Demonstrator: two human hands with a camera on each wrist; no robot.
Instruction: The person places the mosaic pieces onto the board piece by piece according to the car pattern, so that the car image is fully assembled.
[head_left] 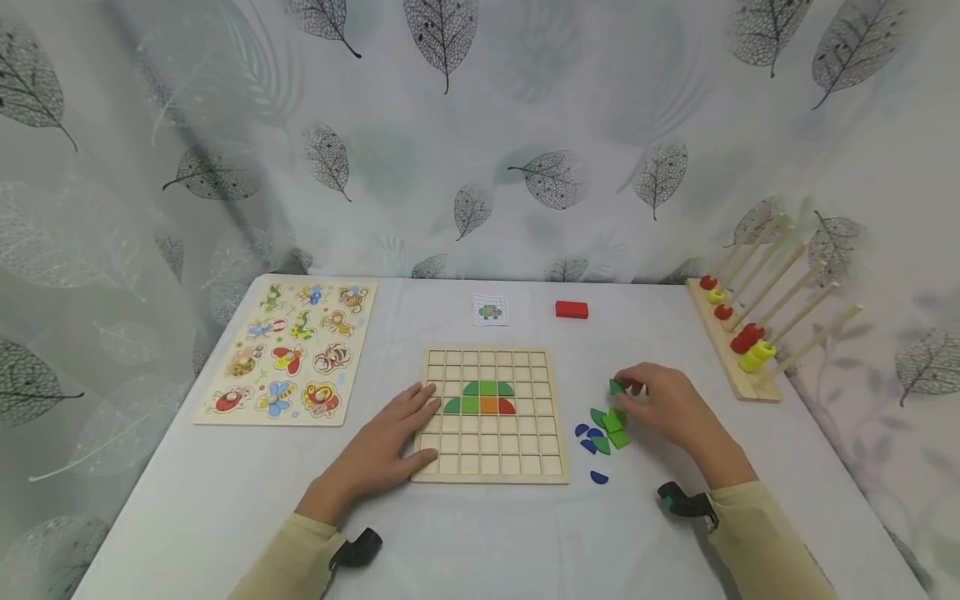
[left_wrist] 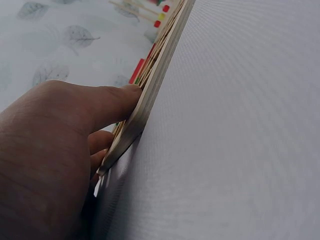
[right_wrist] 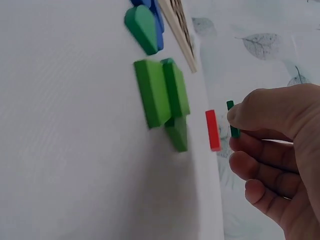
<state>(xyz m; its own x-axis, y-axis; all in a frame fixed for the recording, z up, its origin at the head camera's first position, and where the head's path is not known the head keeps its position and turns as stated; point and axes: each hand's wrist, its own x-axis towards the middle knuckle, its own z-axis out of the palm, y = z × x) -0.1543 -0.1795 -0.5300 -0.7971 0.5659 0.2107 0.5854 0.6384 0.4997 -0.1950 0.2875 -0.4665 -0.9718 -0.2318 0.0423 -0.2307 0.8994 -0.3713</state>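
The right hand (head_left: 670,410) pinches a green piece (head_left: 615,387) near loose green and blue pieces (head_left: 612,420) on the table (head_left: 495,542). The left hand (head_left: 384,443), fingers spread, rests on the left edge of the board (head_left: 498,464). Green, orange and red tiles (head_left: 470,405) sit in it; beyond lies a card (head_left: 491,311).

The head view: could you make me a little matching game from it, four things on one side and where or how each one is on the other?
1. Left hand
2. Right hand
3. Picture card
4. Peg rack

A. Bears red and yellow beads
B. Rests on the edge of the grid board
C. Lies beyond the grid board
D. Pinches a green piece

Pairs: 1-B, 2-D, 3-C, 4-A
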